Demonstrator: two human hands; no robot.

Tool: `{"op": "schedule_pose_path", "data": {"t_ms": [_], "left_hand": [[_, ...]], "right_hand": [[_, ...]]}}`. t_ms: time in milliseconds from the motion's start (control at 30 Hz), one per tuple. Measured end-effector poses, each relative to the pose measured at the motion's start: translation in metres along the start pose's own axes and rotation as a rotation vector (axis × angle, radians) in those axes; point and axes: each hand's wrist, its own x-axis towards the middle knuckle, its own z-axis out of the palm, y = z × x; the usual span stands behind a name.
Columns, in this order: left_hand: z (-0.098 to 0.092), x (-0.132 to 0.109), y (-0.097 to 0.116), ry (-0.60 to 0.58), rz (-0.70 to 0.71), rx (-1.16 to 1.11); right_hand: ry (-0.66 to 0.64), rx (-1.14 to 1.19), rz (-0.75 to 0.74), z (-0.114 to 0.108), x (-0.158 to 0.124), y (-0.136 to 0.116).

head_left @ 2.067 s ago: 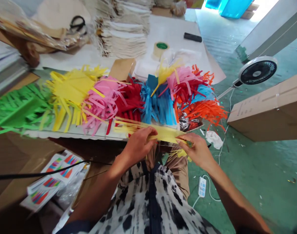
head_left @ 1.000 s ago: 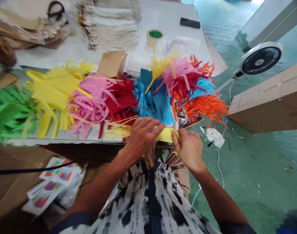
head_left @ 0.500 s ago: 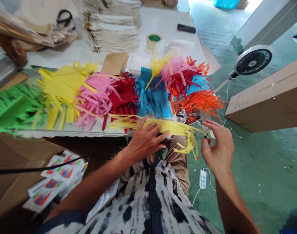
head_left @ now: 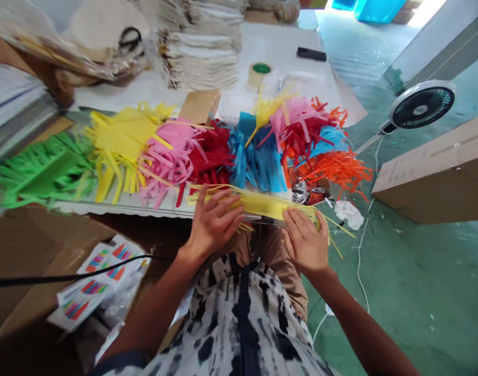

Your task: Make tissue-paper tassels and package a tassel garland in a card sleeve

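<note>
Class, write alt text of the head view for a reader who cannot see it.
The person's left hand and right hand press flat on a yellow fringed paper strip at the near edge of a white table. Behind it lie bundles of fringed paper in green, yellow, pink, red, blue and orange. A white floor fan stands to the right.

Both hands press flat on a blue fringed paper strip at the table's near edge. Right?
No. The head view shows the fringed strip under the left hand and right hand is yellow, not blue; the rest holds.
</note>
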Motion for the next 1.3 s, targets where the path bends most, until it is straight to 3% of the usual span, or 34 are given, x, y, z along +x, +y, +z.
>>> {"op": "schedule_pose_path", "data": {"t_ms": [133, 200, 233, 300, 333, 433, 533, 633, 733, 800, 900, 1067, 1167, 1300], "left_hand": [[-0.017, 0.001, -0.011, 0.292, -0.236, 0.158], [-0.016, 0.008, 0.000, 0.357, -0.199, 0.112], [-0.011, 0.012, 0.007, 0.318, -0.103, 0.036], [0.003, 0.019, 0.023, 0.070, 0.164, -0.123], [0.012, 0.022, 0.030, -0.047, 0.221, -0.130], [0.035, 0.023, 0.038, -0.222, 0.174, -0.042], [0.042, 0.014, 0.039, -0.237, 0.115, 0.021], [0.038, 0.003, 0.042, -0.198, 0.098, 0.044], [0.033, -0.004, 0.043, -0.136, 0.079, 0.034], [0.031, -0.006, 0.040, -0.093, 0.060, 0.008], [0.028, -0.002, 0.034, -0.042, -0.014, -0.083], [0.020, 0.013, 0.029, -0.114, -0.092, -0.254], [0.015, 0.023, 0.026, -0.159, -0.084, -0.224], [0.010, 0.029, 0.019, -0.215, -0.143, -0.121]], "right_hand": [[0.047, 0.005, -0.004, 0.002, 0.005, 0.000], [0.067, 0.017, -0.005, 0.004, 0.007, 0.001], [0.073, 0.029, -0.007, 0.004, 0.007, 0.001], [0.083, 0.057, -0.018, 0.004, 0.007, 0.005], [0.085, 0.074, -0.026, 0.003, 0.007, 0.007], [0.055, 0.117, -0.044, -0.003, 0.008, 0.015], [-0.021, 0.103, -0.026, -0.009, 0.010, 0.015], [-0.087, 0.065, -0.057, -0.010, 0.011, 0.005], [-0.026, 0.091, -0.115, -0.008, 0.012, -0.001], [0.038, 0.131, -0.104, -0.007, 0.012, 0.002], [0.033, 0.204, -0.051, -0.010, 0.014, 0.010], [-0.101, 0.262, 0.016, -0.018, 0.028, 0.016], [-0.120, 0.255, 0.028, -0.019, 0.038, 0.020], [-0.153, 0.261, 0.149, -0.019, 0.045, 0.028]]}}
